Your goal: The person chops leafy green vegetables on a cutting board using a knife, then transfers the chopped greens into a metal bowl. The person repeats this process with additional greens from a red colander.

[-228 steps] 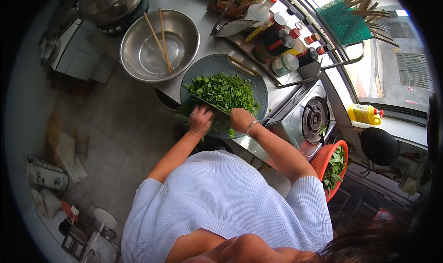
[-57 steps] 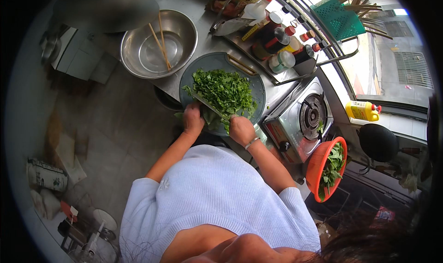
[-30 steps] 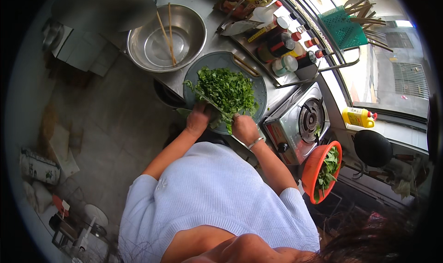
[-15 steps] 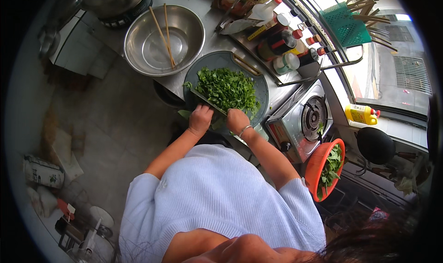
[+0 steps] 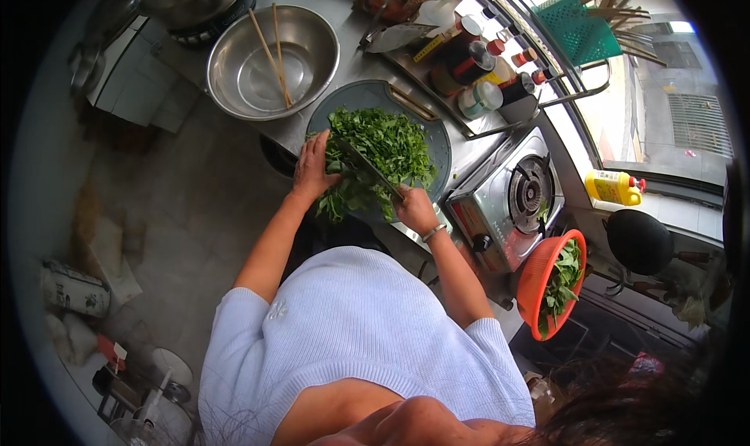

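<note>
My right hand (image 5: 414, 210) is closed round the handle of a kitchen knife (image 5: 367, 168). Its dark wide blade slants up and left across a pile of chopped leafy greens (image 5: 387, 137). The greens lie on a grey round cutting board (image 5: 442, 153) with a tan-edged handle slot at its far side. My left hand (image 5: 312, 171) is at the board's left edge, fingers stretched out against the greens and thumb apart. More leaves lie between the blade and the near edge of the board. A bracelet circles my right wrist.
Beyond the board stands a steel basin (image 5: 269, 63) with two chopsticks (image 5: 275, 55) in it. Sauce bottles (image 5: 469, 63) crowd a rack at the far right. On the right are a gas stove (image 5: 508, 200), an orange basket (image 5: 537, 286) of leaves and a black pan (image 5: 639, 241).
My left hand has moved up and left off the blade area, its fingers straightening. The knife and right hand have shifted slightly right, and leaves now spread over the board's near part.
</note>
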Demonstrator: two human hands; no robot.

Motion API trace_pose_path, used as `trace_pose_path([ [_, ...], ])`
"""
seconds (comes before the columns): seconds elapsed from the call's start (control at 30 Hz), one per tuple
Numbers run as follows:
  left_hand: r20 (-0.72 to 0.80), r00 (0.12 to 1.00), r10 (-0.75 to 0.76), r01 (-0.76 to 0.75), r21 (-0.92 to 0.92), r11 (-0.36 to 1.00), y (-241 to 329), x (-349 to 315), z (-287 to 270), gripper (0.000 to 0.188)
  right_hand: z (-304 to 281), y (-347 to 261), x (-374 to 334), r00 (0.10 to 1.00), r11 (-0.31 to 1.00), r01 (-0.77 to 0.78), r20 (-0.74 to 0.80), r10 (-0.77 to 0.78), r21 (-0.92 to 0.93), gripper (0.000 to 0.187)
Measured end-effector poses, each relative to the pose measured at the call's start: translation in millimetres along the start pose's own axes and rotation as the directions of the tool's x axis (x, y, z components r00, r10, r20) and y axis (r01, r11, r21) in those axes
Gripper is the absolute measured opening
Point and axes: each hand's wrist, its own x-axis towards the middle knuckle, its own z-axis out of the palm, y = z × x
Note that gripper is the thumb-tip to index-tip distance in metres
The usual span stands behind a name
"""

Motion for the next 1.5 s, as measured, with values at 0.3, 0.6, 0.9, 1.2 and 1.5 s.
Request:
trace_pose_path([
  [0.3, -0.12, 0.99, 0.068, -0.056, 0.102, 0.993, 47.1, -30.4, 30.1, 0.039, -13.8, -19.8, -22.9, 0.996, 0.996, -0.075, -0.042, 0.073, -0.054, 0.009],
  [0.6, -0.146, 0.921, 0.362, -0.3, 0.329, 0.895, 39.1, -37.4, 46.4, 0.023, 5.9, -30.1, -10.4, 0.986, 0.949, -0.086, 0.112, 0.125, -0.303, 0.011],
  [0.9, 0.011, 0.939, 0.344, -0.326, 0.348, 0.879, 40.4, -39.6, 42.1, 0.006, 31.3, -7.4, 36.1, 0.967, 0.924, -0.079, 0.198, 0.163, -0.374, 0.012],
  [1.2, -0.037, 0.945, 0.326, -0.305, 0.265, 0.915, 32.4, -48.5, 40.9, 0.012, 9.7, -8.4, 24.9, 0.996, 0.964, 0.015, 0.089, 0.009, -0.264, 0.014],
  [1.5, -0.086, 0.951, 0.297, -0.282, 0.154, 0.947, 23.5, -43.0, 46.7, 0.015, -1.2, -30.5, 4.4, 0.957, 0.927, -0.049, 0.249, 0.15, -0.371, 0.014],
])
